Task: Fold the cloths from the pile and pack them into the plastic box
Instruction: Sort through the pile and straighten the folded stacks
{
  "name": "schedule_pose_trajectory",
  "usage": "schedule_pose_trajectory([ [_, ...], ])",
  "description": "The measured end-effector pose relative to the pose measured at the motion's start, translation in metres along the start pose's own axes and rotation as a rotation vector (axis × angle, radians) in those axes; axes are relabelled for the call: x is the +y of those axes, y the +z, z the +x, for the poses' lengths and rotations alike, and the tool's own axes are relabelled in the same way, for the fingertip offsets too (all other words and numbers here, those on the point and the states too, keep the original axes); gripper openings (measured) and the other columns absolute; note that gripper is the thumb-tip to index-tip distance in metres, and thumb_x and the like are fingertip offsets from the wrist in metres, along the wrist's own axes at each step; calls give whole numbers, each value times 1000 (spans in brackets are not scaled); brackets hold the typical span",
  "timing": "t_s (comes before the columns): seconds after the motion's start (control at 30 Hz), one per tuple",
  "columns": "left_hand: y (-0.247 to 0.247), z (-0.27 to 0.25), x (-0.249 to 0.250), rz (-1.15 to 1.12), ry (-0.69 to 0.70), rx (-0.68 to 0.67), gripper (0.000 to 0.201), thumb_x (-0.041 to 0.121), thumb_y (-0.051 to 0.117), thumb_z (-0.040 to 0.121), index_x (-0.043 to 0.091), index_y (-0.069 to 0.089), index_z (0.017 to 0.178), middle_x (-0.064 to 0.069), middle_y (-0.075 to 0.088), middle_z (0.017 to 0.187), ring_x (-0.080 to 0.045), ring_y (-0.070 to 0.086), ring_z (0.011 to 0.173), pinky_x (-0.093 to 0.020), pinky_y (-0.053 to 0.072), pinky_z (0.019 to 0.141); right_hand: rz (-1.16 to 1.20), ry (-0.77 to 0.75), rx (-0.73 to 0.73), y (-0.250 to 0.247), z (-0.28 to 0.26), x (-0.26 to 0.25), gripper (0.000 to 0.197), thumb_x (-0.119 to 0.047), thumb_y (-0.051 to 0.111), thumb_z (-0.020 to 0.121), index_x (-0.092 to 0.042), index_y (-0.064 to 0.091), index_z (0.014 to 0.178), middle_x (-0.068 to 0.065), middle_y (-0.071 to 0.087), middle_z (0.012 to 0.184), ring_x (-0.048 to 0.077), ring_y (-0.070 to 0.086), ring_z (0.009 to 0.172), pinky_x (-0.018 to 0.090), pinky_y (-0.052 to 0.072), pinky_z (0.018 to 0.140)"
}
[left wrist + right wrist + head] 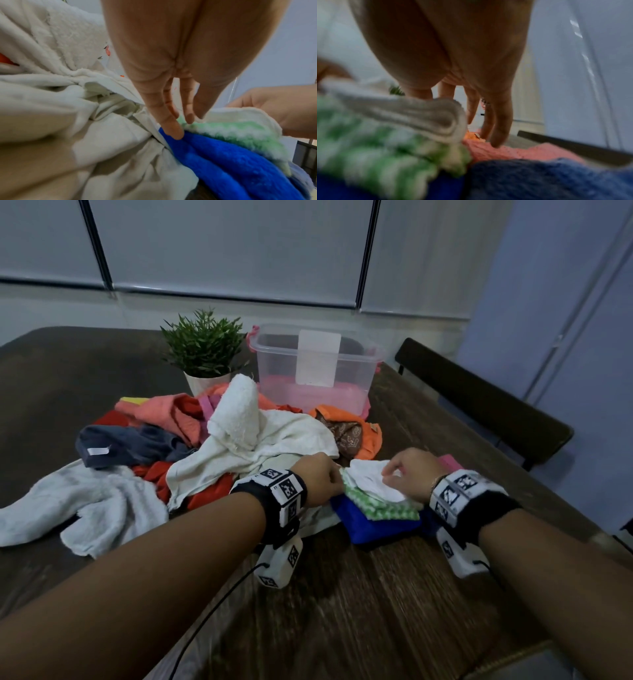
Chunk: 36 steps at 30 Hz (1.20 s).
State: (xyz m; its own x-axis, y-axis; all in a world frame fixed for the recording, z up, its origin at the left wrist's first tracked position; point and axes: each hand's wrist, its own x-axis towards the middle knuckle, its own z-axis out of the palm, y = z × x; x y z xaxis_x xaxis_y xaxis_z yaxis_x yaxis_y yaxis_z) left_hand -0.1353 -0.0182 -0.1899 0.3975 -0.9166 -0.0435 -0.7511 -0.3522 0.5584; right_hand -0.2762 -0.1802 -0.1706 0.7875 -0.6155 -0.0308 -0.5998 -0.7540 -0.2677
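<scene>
Head view: both hands work over a small stack of folded cloths at the near right of the dark wooden tabletop (376,594). The stack has a blue cloth (373,525) at the bottom, a green-and-white cloth (373,505) on it, and a white cloth (370,481) on top. The right hand (411,470) pinches the white cloth's right edge between thumb and fingers; the right wrist view shows the folded edge under the thumb, the other fingers pointing down beside it. The left hand (318,477) is at the stack's left edge; the left wrist view shows its fingers (171,128) extended and touching the blue and green-and-white cloths, gripping nothing.

The pile (212,446) of unfolded cloths lies left of and behind the stack: a large white towel (260,436) on top, with red, orange, grey-blue and pale grey pieces around it. The plastic box (315,368) stands open behind the pile, with a pink cloth (308,398) inside at the bottom. A potted plant (202,347) stands just left of the box. A dark chair (479,405) is at the tabletop's right edge.
</scene>
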Motion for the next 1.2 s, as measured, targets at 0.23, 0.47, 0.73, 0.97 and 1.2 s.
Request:
schedule_pose_trajectory([
  [0.23,7,4,11,60,30,-162,26,23,57,95,3,73,95,-6,72,87,-15,64,72,-27,52,72,-174,-144,-100,3,-6,-13,47,-57,60,89,-37,57,131,-3,56,113,18,56,104,31,44,84],
  [0.47,6,14,9,51,-71,-43,21,11,55,91,5,75,95,-11,74,94,-23,69,84,-37,58,81,-229,-125,-206,15,-5,-5,56,-60,57,89,-39,43,138,4,47,129,21,55,108,34,46,86],
  [0.73,-28,69,1,170,-79,178,18,12,56,91,10,71,100,-9,71,102,-27,66,96,-39,53,89,-235,-115,-127,28,1,-20,64,-69,47,88,-28,39,136,2,36,141,28,33,130,43,35,104],
  [0.97,-21,128,10,405,139,-59,25,21,55,95,24,70,115,0,65,123,-24,59,110,-30,43,95,-273,-119,-243,55,11,-14,85,-71,29,93,-25,-4,157,3,-3,165,30,-4,151,51,3,121],
  [1.2,7,162,12,607,214,-415,64,10,60,87,34,44,143,-6,52,141,-28,50,128,-44,39,109,-246,-131,-218,64,14,-11,84,-71,31,92,-25,2,156,7,3,164,33,-3,151,54,5,121],
])
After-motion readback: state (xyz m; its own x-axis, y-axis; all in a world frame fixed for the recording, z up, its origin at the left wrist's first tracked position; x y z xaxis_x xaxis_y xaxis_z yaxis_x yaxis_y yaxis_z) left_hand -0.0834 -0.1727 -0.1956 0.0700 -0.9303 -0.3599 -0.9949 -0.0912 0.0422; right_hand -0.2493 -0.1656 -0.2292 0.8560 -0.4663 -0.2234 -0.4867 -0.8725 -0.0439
